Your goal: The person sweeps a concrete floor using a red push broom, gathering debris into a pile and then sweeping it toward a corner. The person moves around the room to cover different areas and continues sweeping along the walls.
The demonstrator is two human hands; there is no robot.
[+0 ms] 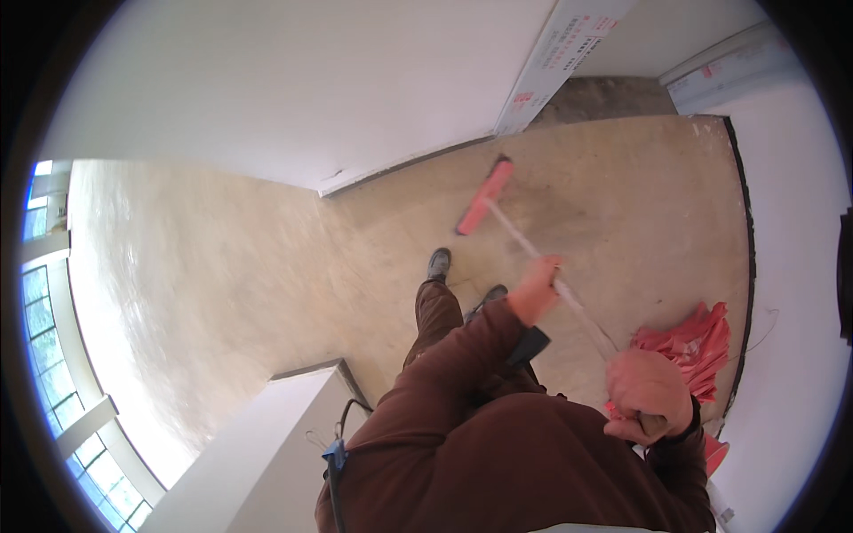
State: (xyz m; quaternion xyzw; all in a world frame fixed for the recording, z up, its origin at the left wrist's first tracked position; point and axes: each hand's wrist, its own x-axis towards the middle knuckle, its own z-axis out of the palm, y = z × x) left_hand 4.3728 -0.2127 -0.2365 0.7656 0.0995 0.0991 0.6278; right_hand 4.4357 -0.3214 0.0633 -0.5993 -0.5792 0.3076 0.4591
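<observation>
A push broom with a red head [485, 198] rests on the bare concrete floor [373, 266], ahead of my feet. From its head a pale handle [578, 310] runs back toward my right side. Around the middle of that handle my left hand [536, 290] is closed. My right hand [648, 398] grips the upper end near my torso, with the fingers curled over it. Dark dust streaks [553, 206] lie on the floor to the right of the broom head.
A crumpled red plastic sheet or bag [693, 346] lies by the right wall [786, 266]. Part of a red container [715, 455] shows behind my right arm. Ahead, a wall [320, 86] ends at a film-covered door frame [556, 63]. A low white wall [280, 440] stands at left.
</observation>
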